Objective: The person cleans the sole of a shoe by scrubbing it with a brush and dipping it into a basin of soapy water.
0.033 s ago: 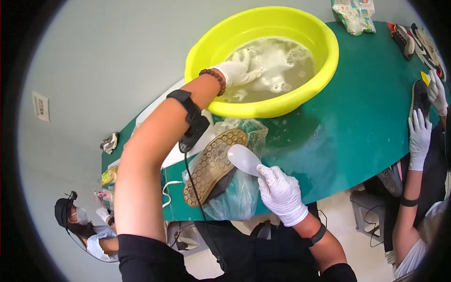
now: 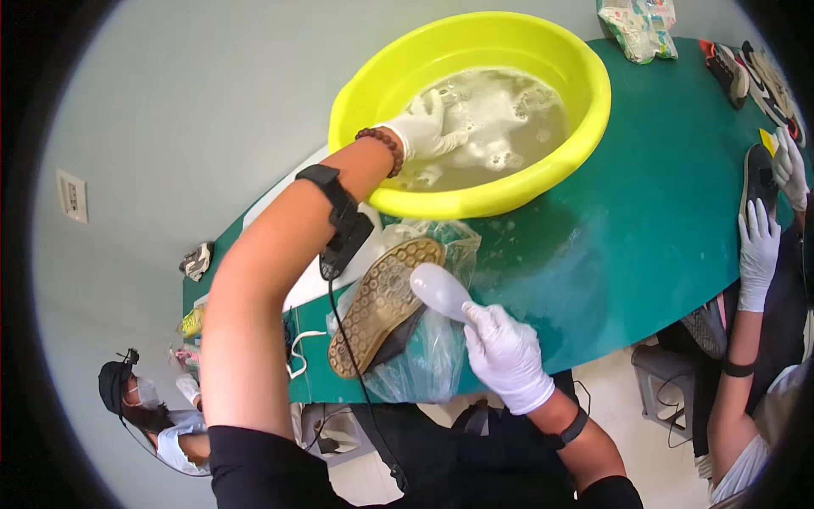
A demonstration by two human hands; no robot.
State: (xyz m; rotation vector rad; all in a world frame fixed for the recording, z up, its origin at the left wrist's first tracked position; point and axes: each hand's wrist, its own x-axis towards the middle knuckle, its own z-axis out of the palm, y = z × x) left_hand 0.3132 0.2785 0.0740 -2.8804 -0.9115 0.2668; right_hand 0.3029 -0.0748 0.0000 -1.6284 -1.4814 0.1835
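My left hand [image 2: 421,129], in a white glove, is inside the yellow basin [image 2: 585,110] at the cloudy, foamy water [image 2: 509,119]. Its fingers are spread, and I see nothing in its grasp. My right hand [image 2: 511,356], gloved too, grips a white spoon-shaped tool [image 2: 438,290] by its handle. The tool's smooth rounded head faces up; its underside is hidden. Beside that head lies a shoe [image 2: 373,310] with its tan, ring-patterned sole upward. Under the shoe is a clear plastic bag [image 2: 424,365] on the green table [image 2: 610,246]. A black cable crosses over the sole.
A white lace [image 2: 301,348] lies left of the shoe. Several shoes [image 2: 729,75] and a printed packet [image 2: 640,30] are at the far right. On the right, a co-worker's gloved hands [image 2: 757,246] touch a dark shoe [image 2: 760,182]. Another person [image 2: 144,399] works at the left.
The basin has shifted slightly left and nearer to me, and my left hand has moved a little left with it. My right hand keeps its hold on the white tool.
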